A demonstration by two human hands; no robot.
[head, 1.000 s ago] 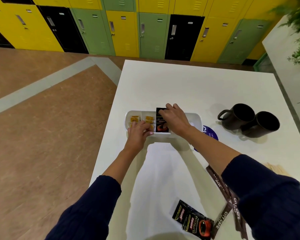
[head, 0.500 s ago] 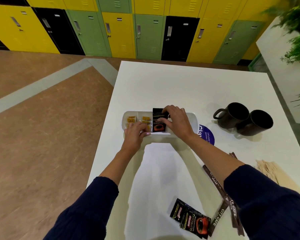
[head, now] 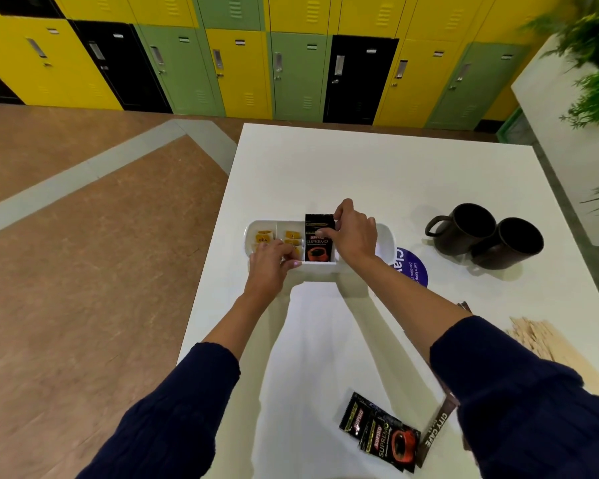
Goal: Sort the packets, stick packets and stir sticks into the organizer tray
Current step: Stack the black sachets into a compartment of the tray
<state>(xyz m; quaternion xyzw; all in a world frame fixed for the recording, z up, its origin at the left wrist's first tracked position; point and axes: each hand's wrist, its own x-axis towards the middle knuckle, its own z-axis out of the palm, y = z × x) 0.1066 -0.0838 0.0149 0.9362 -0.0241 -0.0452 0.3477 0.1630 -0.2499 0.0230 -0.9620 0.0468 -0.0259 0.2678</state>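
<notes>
A white organizer tray [head: 386, 238] sits mid-table. Yellow tea packets [head: 263, 236] fill its two left compartments. A black coffee packet [head: 319, 240] stands in the third compartment, and my right hand [head: 353, 233] pinches its upper right edge. My left hand [head: 269, 264] rests on the tray's near rim by the tea packets, fingers curled over it. More black coffee packets [head: 382, 432] lie near the table's front edge. Brown stick packets [head: 436, 430] lie beside them, partly hidden by my right sleeve. Wooden stir sticks [head: 540, 337] are piled at the right.
Two dark mugs [head: 484, 235] stand side by side right of the tray. A round purple sticker [head: 412, 269] lies next to the tray. The table's left edge runs close to the tray. Lockers line the far wall; a plant stands at the right.
The black coffee packet has been stood up in the third compartment, and my right hand has shifted from over it to its upper right edge. My left hand stays at the tray.
</notes>
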